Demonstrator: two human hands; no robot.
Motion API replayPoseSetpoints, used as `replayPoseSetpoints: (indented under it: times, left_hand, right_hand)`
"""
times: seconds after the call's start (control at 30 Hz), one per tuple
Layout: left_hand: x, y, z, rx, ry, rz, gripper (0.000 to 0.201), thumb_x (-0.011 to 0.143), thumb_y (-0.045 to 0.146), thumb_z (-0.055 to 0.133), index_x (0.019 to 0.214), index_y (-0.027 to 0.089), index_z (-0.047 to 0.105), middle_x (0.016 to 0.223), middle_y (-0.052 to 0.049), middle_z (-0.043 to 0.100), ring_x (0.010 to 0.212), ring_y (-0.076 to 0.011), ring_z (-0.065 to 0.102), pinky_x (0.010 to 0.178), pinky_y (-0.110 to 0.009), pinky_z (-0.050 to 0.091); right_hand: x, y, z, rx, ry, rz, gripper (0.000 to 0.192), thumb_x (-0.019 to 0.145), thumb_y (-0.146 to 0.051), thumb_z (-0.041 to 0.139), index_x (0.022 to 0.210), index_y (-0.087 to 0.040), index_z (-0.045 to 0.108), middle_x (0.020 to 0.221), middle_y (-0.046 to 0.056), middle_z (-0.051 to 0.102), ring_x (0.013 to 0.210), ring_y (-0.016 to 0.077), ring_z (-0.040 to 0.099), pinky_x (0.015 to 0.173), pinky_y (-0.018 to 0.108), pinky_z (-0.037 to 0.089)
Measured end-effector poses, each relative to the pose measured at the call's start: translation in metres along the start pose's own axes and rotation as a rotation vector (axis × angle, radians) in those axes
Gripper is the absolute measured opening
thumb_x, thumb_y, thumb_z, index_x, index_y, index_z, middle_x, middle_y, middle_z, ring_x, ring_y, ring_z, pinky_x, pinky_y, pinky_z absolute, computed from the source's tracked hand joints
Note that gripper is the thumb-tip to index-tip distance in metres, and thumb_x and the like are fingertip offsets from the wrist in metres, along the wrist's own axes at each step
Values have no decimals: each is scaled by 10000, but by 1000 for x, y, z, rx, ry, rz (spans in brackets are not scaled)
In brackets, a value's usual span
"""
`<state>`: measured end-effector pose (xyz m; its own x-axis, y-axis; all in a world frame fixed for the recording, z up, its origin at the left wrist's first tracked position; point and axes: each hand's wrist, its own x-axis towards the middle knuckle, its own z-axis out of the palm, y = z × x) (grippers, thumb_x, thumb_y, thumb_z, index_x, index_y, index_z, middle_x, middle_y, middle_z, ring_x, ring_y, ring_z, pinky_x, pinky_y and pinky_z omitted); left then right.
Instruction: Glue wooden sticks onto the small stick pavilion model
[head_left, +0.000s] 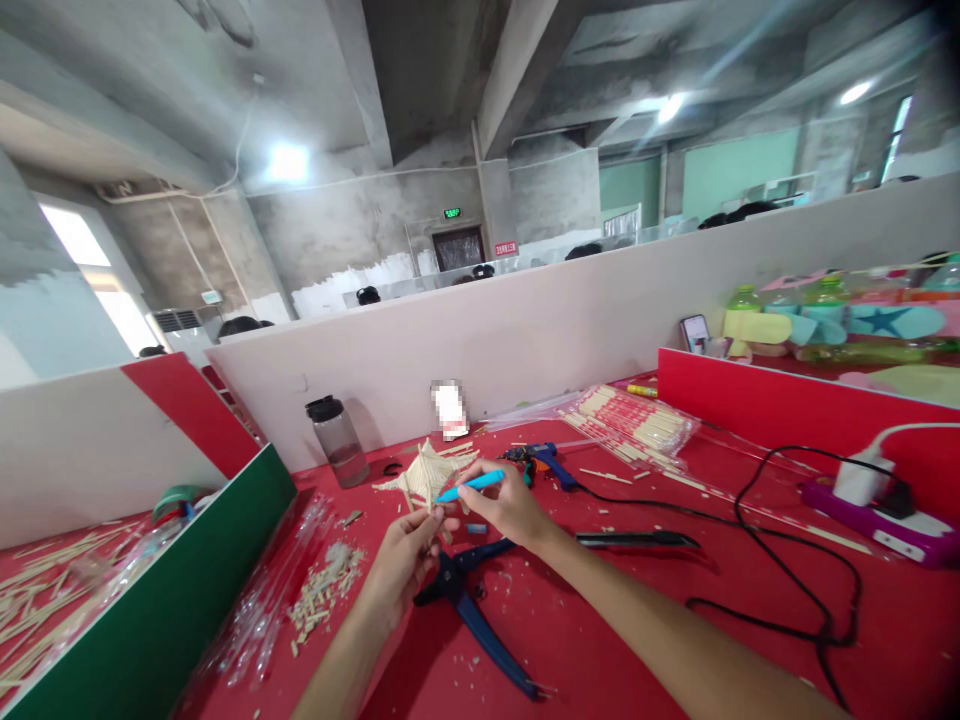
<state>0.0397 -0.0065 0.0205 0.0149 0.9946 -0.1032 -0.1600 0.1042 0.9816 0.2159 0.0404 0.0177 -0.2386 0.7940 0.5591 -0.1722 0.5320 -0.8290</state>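
Note:
My right hand (514, 510) grips a light-blue pen (472, 487) and points its tip down to the left, close to my left fingertips. My left hand (409, 550) is closed in a pinch just below that tip; what sits between its fingers is too small to make out. Just beyond both hands is a pale, star-like model of thin wooden sticks (421, 470), partly covered by the pen. Under my wrists lies a blue-handled cutter (480, 625), its upper handle partly hidden by my right hand. A blue glue gun (551, 465) rests past my right hand.
A black utility knife (637, 541) and a black cable (739, 520) lie right, near a purple power strip (885, 515). Bundled sticks (637, 420) are at the back. A dark bottle (337, 445) stands back left. Wood scraps (326, 590) lie beside the green divider (165, 600).

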Motion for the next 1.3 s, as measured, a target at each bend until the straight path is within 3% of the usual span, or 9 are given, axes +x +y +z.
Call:
replayPoseSetpoints:
  times: [0.3, 1.07, 1.3]
  left_hand:
    - [1, -1, -1, -11, 0, -1, 434, 602, 460, 896, 836, 129, 742, 791, -43, 751, 453, -10, 431, 392, -115, 338]
    - [-1, 1, 1, -27, 16, -4, 467, 554, 462, 917, 827, 118, 757, 747, -41, 741, 449, -15, 431, 391, -122, 333]
    - [1, 0, 0, -36, 17, -7, 495, 544, 478, 918, 840, 121, 745, 776, -42, 749, 447, -11, 434, 387, -116, 328]
  right_hand:
    - [0, -1, 0, -16, -7, 1, 91, 854, -286, 667, 853, -196, 682, 756, 20, 679, 676, 170, 629, 642, 284, 486]
    - [-1, -5, 0, -40, -24, 6, 91, 816, -248, 680, 867, -175, 698, 811, 28, 704, 700, 162, 634, 647, 261, 481]
    - [1, -4, -2, 4, 6, 18, 89, 840, -270, 660, 847, -182, 667, 679, 0, 653, 631, 159, 611, 627, 272, 476]
